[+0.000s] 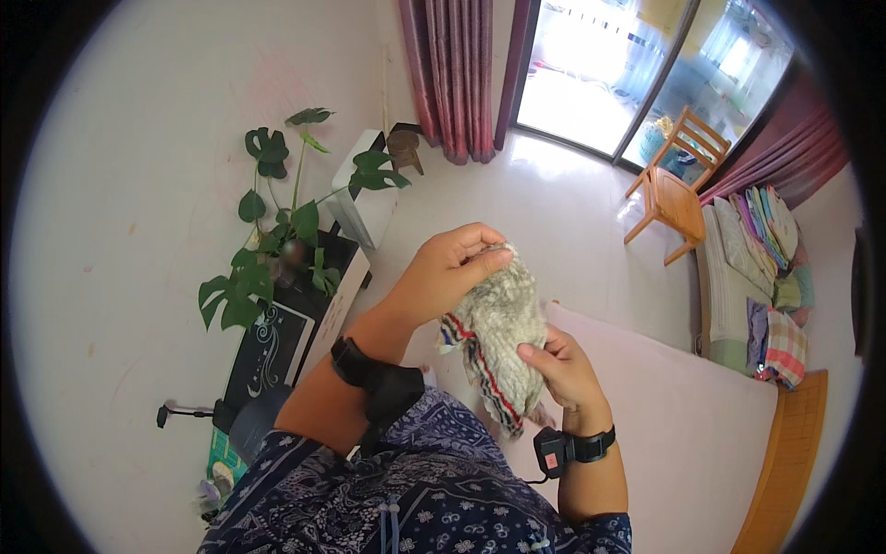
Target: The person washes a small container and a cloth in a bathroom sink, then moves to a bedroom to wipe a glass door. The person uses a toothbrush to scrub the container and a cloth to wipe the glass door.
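A grey-and-white knitted cloth item (505, 311) with red, black and white striped edging hangs between my two hands in front of my body; its exact kind cannot be told. My left hand (450, 270) pinches its top end between thumb and fingers. Lower down, my right hand (564, 367) grips its right side, thumb on the near face and fingers partly hidden behind. The striped border runs along the item's lower left side, and its bottom tip hangs near my patterned navy garment (457, 471). Black straps with small devices are worn on both wrists.
A bed with a pale pink sheet (664, 401) lies at right below my hands. A wooden chair (675, 201) stands near glass sliding doors (588, 76). Folded bedding (744, 249) is stacked at far right. A potted monstera (304, 221) rises over a dark-topped cabinet (339, 256) at left.
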### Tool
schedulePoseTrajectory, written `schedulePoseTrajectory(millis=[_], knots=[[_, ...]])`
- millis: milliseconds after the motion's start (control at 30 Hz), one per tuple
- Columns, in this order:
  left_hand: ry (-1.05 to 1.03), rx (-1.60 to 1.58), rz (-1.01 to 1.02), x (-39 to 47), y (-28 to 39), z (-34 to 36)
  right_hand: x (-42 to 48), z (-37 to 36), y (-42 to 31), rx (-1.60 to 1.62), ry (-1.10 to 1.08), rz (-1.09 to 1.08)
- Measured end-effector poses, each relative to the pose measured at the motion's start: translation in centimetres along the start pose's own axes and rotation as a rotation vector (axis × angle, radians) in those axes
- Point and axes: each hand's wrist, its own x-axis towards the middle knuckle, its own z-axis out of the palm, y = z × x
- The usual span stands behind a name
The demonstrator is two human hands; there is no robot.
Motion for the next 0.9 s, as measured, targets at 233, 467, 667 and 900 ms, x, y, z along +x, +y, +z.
schedulePoseTrajectory(millis=[233, 467, 667, 900], knots=[[0.095, 0.264, -0.164, 11.1, -7.4, -5.0, 11.2, -3.9, -4.9, 0.382, 0.255, -0.206], [-0.369, -0.035, -0.452, 20.6, -9.8, -8.7, 21.7, -4.9, -8.9, 0.247, 0.224, -0.296], [0.004, -0.378, -0.103, 28.8, -9.8, -10.4, 28.6, -8.9, -11.2, 0.574, 0.246, -0.212], [0.133, -0.75, -0.272, 37.6, -6.5, -9.3, 36.5, -16.2, -12.8, 0.533, 0.257, 0.132]])
